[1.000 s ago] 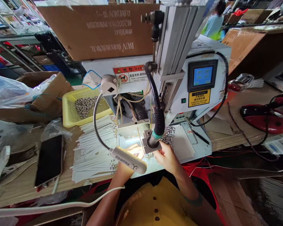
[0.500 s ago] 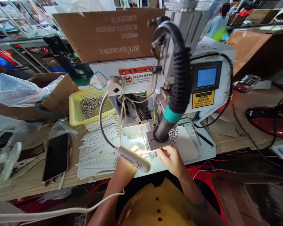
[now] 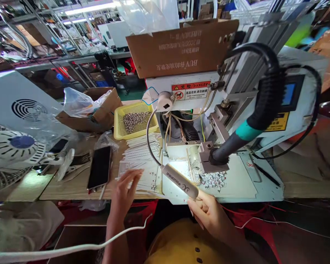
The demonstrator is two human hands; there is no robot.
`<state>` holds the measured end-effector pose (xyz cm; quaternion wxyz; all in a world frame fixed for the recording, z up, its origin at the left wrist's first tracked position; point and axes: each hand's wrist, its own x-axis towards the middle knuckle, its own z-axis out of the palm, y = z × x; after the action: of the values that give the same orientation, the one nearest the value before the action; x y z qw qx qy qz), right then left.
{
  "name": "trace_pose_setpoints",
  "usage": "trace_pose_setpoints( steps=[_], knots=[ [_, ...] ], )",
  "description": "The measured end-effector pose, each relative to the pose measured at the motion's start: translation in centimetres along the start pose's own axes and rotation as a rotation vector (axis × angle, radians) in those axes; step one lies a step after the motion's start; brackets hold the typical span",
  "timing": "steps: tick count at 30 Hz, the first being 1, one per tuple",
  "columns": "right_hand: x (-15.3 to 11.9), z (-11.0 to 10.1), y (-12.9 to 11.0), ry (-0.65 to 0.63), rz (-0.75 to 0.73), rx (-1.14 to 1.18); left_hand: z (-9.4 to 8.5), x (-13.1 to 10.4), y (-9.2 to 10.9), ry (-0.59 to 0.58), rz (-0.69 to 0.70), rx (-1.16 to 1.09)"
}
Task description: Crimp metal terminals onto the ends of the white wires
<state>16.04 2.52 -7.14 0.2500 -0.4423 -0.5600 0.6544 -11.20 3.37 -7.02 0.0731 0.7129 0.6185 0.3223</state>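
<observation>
My left hand (image 3: 126,189) is over the left part of the bench, its fingers stretched toward a spread of thin white strips (image 3: 143,148) and a white sheet. I see nothing between its fingers. At the front edge of the machine's plate, my right hand (image 3: 209,212) is closed in a pinch just below the lamp head (image 3: 180,181). What it pinches, if anything, is too small or hidden to name. Behind it, many tiny metallic pieces (image 3: 213,180) lie heaped on the plate (image 3: 239,179), beside the machine's metal head block (image 3: 213,163).
A yellow basket (image 3: 117,123) of small pieces stands at the back left, near an open cardboard box (image 3: 99,117). A phone (image 3: 99,167) and a fan (image 3: 16,146) are further left. A black ribbed hose (image 3: 271,88) slants down to the machine head, which bears a high-temperature label (image 3: 191,90).
My view has swung to the left. Both hands have left the spot under the machine head: the left moved out over the strips, the right came back to the plate's front edge.
</observation>
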Motion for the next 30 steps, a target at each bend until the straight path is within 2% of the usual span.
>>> trace_pose_setpoints(
  steps=[4,5,6,8,10,11,14,16,18,20,25,30],
  knots=[
    [-0.2,0.7,-0.1,-0.012,0.008,0.043,0.7,0.0,4.0,-0.447,0.145,-0.149],
    [-0.3,0.7,-0.1,-0.006,0.004,0.033,0.9,-0.1,4.5,-0.518,0.170,-0.170],
    [-0.4,0.7,0.0,-0.001,-0.016,-0.009,1.0,-0.1,4.5,-0.539,0.190,-0.181],
    [-0.7,-0.1,0.0,0.011,-0.090,-0.189,0.7,-0.5,3.2,-0.430,0.207,-0.157],
    [-1.2,-1.9,0.0,0.064,-0.157,-0.434,-0.1,-0.8,0.3,-0.185,0.184,-0.059],
    [-1.4,-3.1,0.2,0.124,-0.168,-0.546,-0.5,-0.9,-1.3,-0.113,0.167,-0.001],
    [-2.0,-7.0,1.0,0.454,-0.146,-0.757,-1.5,-0.8,-5.5,-0.042,0.128,0.147],
    [-1.8,-8.8,2.0,0.667,-0.177,-0.814,-1.5,-0.7,-6.6,-0.071,0.119,0.199],
    [-1.0,-9.7,3.1,0.787,-0.250,-0.818,-1.2,-0.5,-6.2,-0.105,0.111,0.215],
    [0.0,-9.7,4.0,0.842,-0.329,-0.821,-0.7,-0.1,-5.0,-0.094,0.074,0.208],
    [1.6,-9.0,5.1,0.845,-0.465,-0.946,1.1,1.7,-2.5,0.024,0.028,0.232],
    [1.2,-9.3,5.3,0.960,-0.423,-0.927,2.9,3.6,-2.5,0.003,0.035,0.408]
  ],
)
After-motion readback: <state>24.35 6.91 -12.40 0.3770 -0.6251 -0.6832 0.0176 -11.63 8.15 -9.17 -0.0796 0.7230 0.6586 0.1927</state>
